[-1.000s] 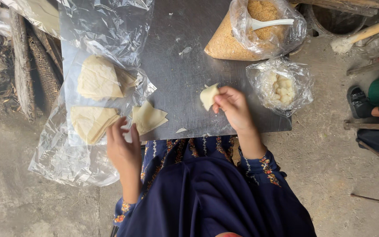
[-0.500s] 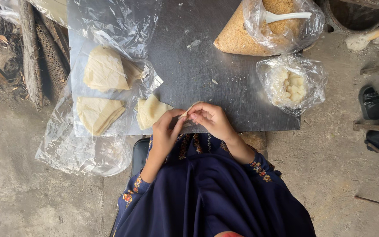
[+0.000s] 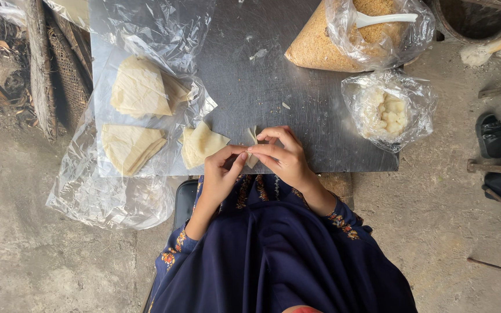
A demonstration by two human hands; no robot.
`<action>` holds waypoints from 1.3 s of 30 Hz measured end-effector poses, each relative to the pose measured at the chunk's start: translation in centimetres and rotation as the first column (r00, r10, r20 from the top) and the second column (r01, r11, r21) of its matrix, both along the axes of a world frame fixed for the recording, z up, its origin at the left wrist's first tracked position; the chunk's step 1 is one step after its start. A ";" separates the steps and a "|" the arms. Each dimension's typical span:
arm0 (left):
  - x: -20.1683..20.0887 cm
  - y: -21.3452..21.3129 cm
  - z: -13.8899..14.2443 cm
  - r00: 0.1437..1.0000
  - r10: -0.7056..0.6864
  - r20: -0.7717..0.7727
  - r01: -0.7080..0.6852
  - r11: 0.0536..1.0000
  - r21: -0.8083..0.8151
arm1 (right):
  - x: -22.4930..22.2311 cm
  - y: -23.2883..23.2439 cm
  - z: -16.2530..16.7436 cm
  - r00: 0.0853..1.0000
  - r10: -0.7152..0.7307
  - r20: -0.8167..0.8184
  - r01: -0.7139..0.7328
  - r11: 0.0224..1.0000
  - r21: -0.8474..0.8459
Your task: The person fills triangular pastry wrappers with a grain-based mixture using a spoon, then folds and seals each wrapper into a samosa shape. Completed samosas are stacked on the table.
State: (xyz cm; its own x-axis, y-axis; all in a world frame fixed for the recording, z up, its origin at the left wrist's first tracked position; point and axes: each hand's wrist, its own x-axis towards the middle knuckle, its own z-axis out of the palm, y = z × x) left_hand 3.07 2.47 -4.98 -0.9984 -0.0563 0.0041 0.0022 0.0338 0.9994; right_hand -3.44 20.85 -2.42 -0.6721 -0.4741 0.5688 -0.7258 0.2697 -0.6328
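Dough wrapper (image 3: pixel 252 141): thin, soft, light, tears easily; pinch at edges. Left hand (image 3: pixel 222 174) and right hand (image 3: pixel 283 156) both grasp it, counter's (image 3: pixel 273 75) six o'clock edge.

Outdoor home cooking area: metal table (image 3: pixel 297 98) on bare concrete floor (image 3: pixel 42 261), firewood (image 3: pixel 36 64) alongside (crumb bag (image 3: pixel 343 40), dough sheets (image 3: pixel 137 90) laid out).

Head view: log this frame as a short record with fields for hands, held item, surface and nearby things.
left hand: pinching the dough piece with its fingers
right hand: folding the same piece
held item: small pale dough piece
surface: grey metal table
left of hands: stacks of triangular wrappers on clear plastic
far right: bag of brown crumbs with white spoon; bag of white filling
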 end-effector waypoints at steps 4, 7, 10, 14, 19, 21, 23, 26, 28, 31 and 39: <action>-0.1 0.1 -0.5 0.994 -0.028 0.102 0.023 0.999 0.048 | -0.3 0.0 0.0 0.997 -0.030 -0.067 0.031 0.999 0.013; -0.3 0.0 -0.6 0.997 -0.047 0.066 0.042 0.996 0.085 | -0.3 0.0 0.0 0.995 -0.035 -0.090 0.040 0.998 0.051; 0.0 0.1 -0.7 0.989 -0.064 0.130 0.052 0.994 0.099 | -0.2 0.1 0.1 0.990 -0.040 -0.136 0.051 0.995 0.080; -0.2 -0.1 -2.0 0.991 -0.083 0.106 0.065 0.984 0.166 | -0.3 0.3 0.2 0.994 -0.017 -0.109 0.026 0.997 0.079; -0.3 -0.4 -5.1 0.982 -0.145 0.122 0.089 0.921 0.379 | -0.5 0.8 0.8 0.995 0.018 -0.095 -0.008 0.994 0.107; 0.2 -0.6 -5.6 0.978 -0.119 0.168 0.053 0.933 0.355 | -0.5 1.1 1.1 0.990 0.088 -0.109 -0.077 0.992 0.100; 0.3 -0.8 -5.6 0.983 0.049 0.176 -0.135 0.845 0.517 | -0.9 1.6 1.5 0.983 0.173 -0.059 -0.169 0.983 0.070; -0.4 -2.2 -4.4 0.963 0.203 0.178 -0.268 0.649 0.712 | -1.1 3.3 2.4 0.942 0.301 0.147 -0.296 0.953 -0.060; -0.2 -3.4 -3.1 0.943 0.254 0.215 -0.326 0.578 0.748 | -1.6 4.2 2.8 0.893 0.338 0.298 -0.288 0.937 -0.198; -0.2 -5.1 -1.6 0.926 0.315 0.209 -0.361 0.573 0.736 | -3.9 4.6 3.2 0.637 0.213 0.741 -0.036 0.968 -0.247; 0.8 -5.6 -1.2 0.935 0.344 0.085 -0.317 0.704 0.635 | -13.1 1.0 2.9 0.989 -0.098 0.113 0.097 0.995 0.015</action>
State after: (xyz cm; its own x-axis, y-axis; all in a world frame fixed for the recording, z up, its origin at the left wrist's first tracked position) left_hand 3.84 -3.16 -6.14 -0.9150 -0.3859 -0.1178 0.1497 -0.5959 0.7890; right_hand -16.51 21.83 0.45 -0.7754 -0.4081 0.4818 -0.6192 0.3421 -0.7068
